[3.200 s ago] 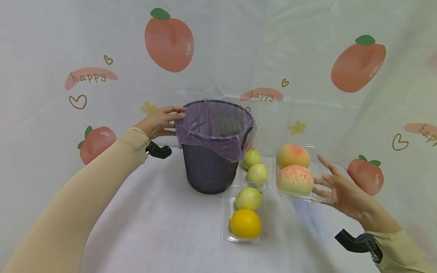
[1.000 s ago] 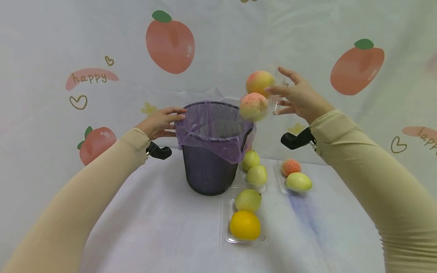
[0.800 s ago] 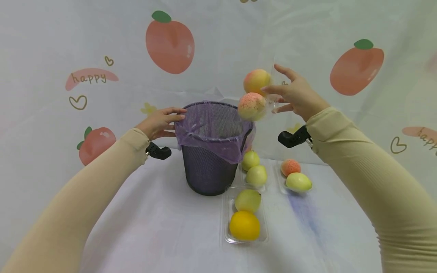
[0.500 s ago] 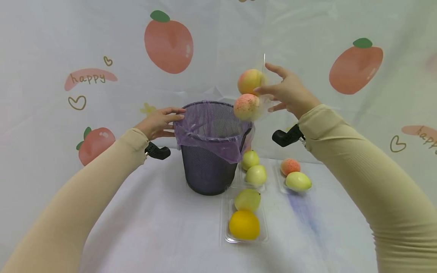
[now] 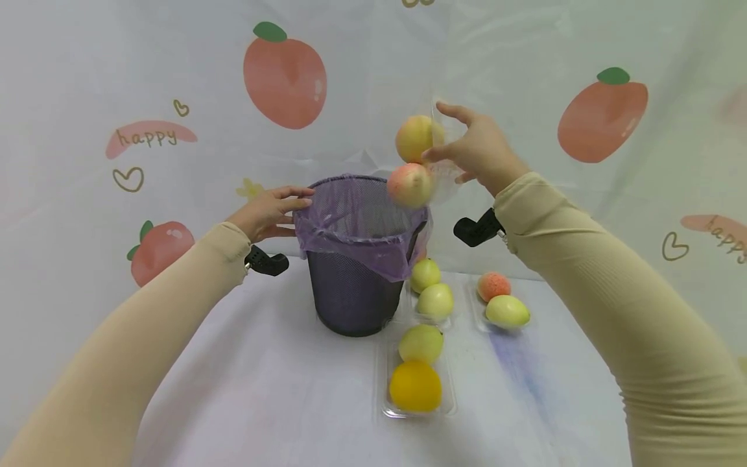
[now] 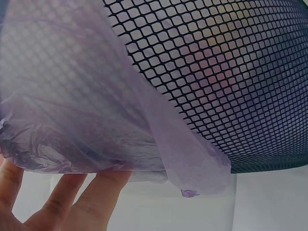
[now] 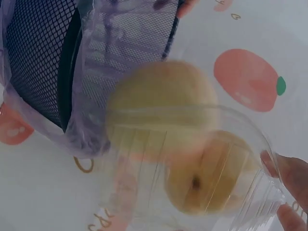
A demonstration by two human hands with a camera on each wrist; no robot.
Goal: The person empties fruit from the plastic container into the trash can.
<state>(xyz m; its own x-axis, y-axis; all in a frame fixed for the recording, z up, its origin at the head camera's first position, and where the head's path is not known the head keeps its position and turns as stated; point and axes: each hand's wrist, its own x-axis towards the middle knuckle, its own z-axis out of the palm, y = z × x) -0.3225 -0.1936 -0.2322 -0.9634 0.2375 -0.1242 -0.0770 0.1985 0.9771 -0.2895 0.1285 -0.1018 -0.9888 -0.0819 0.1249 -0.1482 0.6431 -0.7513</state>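
My right hand (image 5: 481, 149) holds a clear plastic box (image 7: 139, 192) by its edge, tipped toward a black mesh bin (image 5: 353, 298) lined with a purple bag (image 5: 379, 259). Two peaches tumble at the box's open side: an upper peach (image 5: 414, 139) overlaps the box, and a lower peach (image 5: 408, 185) hangs over the bin's right rim. My left hand (image 5: 265, 213) rests with extended fingers (image 6: 98, 199) on the bin's left rim, touching the bag.
Clear boxes on the white cloth hold an orange fruit (image 5: 415, 386) with a green fruit (image 5: 421, 344), pale green fruit (image 5: 436, 300) right of the bin, and a red fruit (image 5: 494, 287) beside a yellow-green fruit (image 5: 508, 312). A printed curtain (image 5: 373, 78) hangs behind.
My right hand lifted the box of peaches from the right, carried it left to the bin and tilted it. The peaches have shifted left and down. My left hand has stayed at the rim.
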